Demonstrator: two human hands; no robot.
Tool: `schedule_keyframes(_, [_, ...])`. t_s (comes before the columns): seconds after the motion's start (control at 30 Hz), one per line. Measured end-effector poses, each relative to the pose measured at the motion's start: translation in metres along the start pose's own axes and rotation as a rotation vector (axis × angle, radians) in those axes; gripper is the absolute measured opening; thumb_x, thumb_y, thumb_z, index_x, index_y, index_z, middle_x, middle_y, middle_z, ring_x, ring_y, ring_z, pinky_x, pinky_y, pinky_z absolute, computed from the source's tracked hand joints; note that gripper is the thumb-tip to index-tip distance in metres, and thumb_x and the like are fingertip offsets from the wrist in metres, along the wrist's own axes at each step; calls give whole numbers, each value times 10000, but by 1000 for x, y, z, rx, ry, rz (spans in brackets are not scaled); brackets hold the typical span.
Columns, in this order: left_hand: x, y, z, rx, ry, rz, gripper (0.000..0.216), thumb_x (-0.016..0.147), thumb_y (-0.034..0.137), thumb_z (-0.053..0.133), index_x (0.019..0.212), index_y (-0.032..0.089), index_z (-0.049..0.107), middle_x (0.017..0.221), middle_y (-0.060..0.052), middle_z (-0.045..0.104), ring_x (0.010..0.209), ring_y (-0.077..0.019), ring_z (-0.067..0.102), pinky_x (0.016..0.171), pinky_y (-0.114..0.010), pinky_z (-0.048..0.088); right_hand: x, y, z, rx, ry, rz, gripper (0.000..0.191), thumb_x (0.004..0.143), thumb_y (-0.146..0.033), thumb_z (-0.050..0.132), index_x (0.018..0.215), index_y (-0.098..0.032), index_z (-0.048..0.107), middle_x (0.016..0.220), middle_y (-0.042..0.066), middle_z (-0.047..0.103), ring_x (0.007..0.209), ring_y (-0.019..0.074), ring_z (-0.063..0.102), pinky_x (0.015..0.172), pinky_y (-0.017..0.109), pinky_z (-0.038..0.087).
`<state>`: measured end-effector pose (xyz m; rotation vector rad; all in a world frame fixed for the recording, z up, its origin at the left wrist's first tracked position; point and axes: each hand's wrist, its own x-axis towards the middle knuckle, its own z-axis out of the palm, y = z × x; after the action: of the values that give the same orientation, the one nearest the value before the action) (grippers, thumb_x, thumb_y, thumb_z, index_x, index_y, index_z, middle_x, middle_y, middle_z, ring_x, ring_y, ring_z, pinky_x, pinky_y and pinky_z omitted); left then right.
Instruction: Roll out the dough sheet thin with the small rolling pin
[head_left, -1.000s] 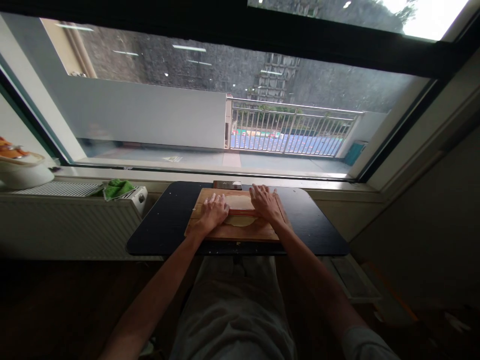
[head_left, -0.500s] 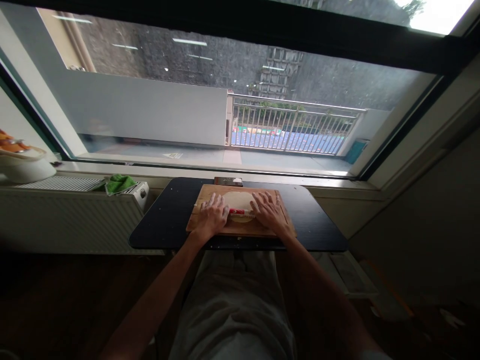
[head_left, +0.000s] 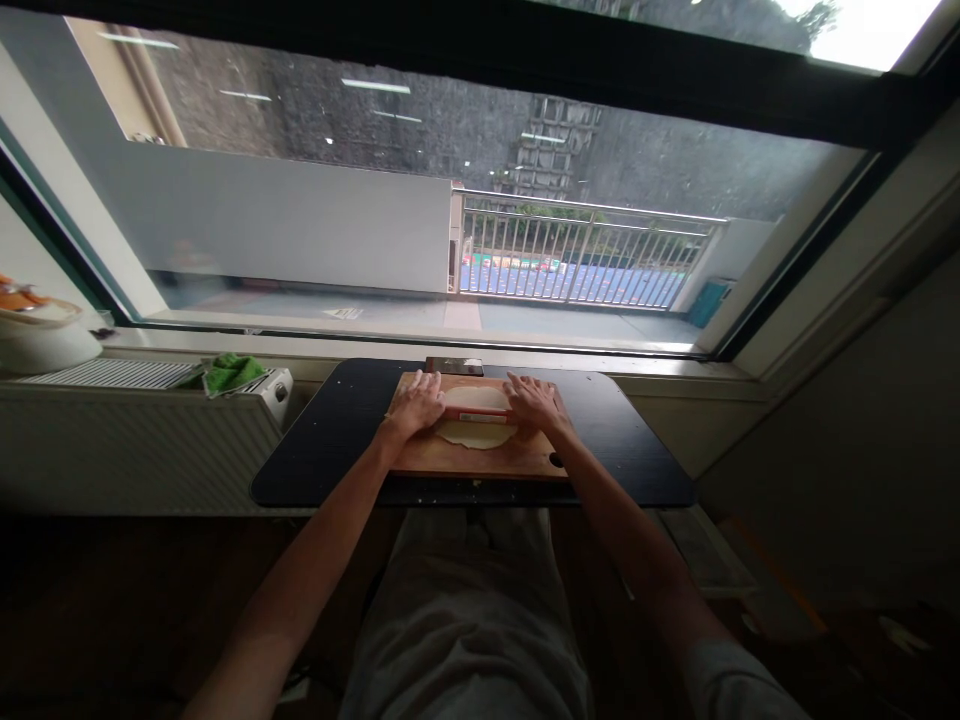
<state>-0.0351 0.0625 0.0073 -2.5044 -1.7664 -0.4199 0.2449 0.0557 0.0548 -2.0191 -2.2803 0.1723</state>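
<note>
A reddish rolling pin [head_left: 482,414] with a pale label lies across a thin, flattened sheet of dough [head_left: 476,434]. Over the pin's left end rests my left hand [head_left: 417,402], palm down, fingers stretched forward and not wrapped around it. My right hand [head_left: 534,402] presses on the other end in the same way, fingers reaching toward the window. Both hands cover the ends of the pin. Under the dough is a wooden board [head_left: 472,461] with a dark hole at its near right corner.
The board sits on a small black table [head_left: 319,440] against the window sill. A small flat box-like object [head_left: 454,366] lies at its far edge. To the left, a green cloth [head_left: 234,373] is on a white radiator [head_left: 150,440], near a pale container [head_left: 49,340] holding something orange.
Both hands and the rolling pin have moved forward, toward the window. The pin has turned, its label showing differently, and more dough is visible on the near side.
</note>
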Motion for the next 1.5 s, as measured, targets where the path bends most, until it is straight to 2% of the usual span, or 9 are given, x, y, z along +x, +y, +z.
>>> schedule_keyframes(0.1, [-18, 7, -4, -5, -42, -72, 597, 1136, 309, 347, 1630, 100, 608, 1732, -213, 564, 1683, -384, 435, 1348, -587, 398, -8, 2, 10, 14, -48, 11, 682, 1201, -510, 198, 1848, -300, 245, 1868, 141, 374, 1711, 380, 330, 1357, 714, 247])
schedule_keyframes(0.2, [-43, 15, -10, 3, -30, -1, 563, 1153, 307, 322, 1538, 167, 707, 1669, -147, 649, 1675, -346, 461, 1343, -548, 427, -25, 6, 24, -8, 14, -24, 715, 1201, -530, 174, 1861, -261, 212, 1904, 112, 297, 1760, 364, 233, 1394, 685, 199])
schedule_keyframes(0.4, [-80, 24, -10, -6, 67, -1, 588, 1166, 376, 343, 1641, 187, 634, 1727, -121, 588, 1702, -322, 421, 1364, -533, 405, -58, 8, 42, -167, 232, -129, 700, 1193, -421, 241, 1839, -158, 295, 1830, 150, 446, 1732, 363, 308, 1415, 648, 159])
schedule_keyframes(0.53, [-69, 24, -8, -5, 87, -47, 591, 1166, 391, 337, 1626, 195, 652, 1721, -118, 596, 1691, -334, 438, 1366, -544, 398, -48, 7, 36, -166, 260, -124, 688, 1194, -415, 256, 1836, -173, 313, 1821, 154, 462, 1696, 360, 366, 1404, 621, 194])
schedule_keyframes(0.73, [-26, 15, -6, 1, 24, -134, 602, 1157, 352, 318, 1630, 147, 629, 1715, -161, 595, 1662, -358, 479, 1344, -589, 409, 1, 7, 20, -38, 58, -27, 655, 1209, -428, 188, 1833, -270, 313, 1805, 151, 483, 1614, 334, 485, 1329, 597, 341])
schedule_keyframes(0.87, [-17, 10, -2, 19, 8, -123, 601, 1151, 319, 313, 1624, 114, 622, 1713, -183, 592, 1663, -358, 477, 1345, -574, 401, 14, 6, 20, 45, -2, -10, 687, 1206, -476, 191, 1855, -251, 222, 1817, 181, 452, 1662, 354, 431, 1334, 675, 311])
schedule_keyframes(1.07, [-30, 11, 0, 37, 48, -108, 607, 1141, 332, 322, 1646, 166, 615, 1738, -140, 577, 1680, -349, 451, 1362, -562, 375, -14, 7, 28, -34, -16, -52, 705, 1206, -518, 207, 1872, -303, 121, 1924, 79, 234, 1775, 311, 211, 1410, 633, 192])
schedule_keyframes(1.37, [-31, 16, -5, -9, 24, -98, 633, 1140, 340, 281, 1633, 132, 620, 1786, -140, 510, 1743, -349, 328, 1375, -572, 354, -86, -13, 35, -90, 47, -111, 687, 1215, -447, 140, 1875, -254, 130, 1898, 99, 298, 1762, 313, 262, 1400, 656, 240])
schedule_keyframes(1.5, [-27, 21, -11, -3, -9, -108, 611, 1141, 327, 281, 1588, 118, 641, 1775, -151, 526, 1739, -363, 329, 1366, -596, 355, -82, -10, 31, -75, 31, -116, 689, 1215, -455, 162, 1875, -265, 121, 1906, 83, 282, 1770, 313, 237, 1405, 646, 234])
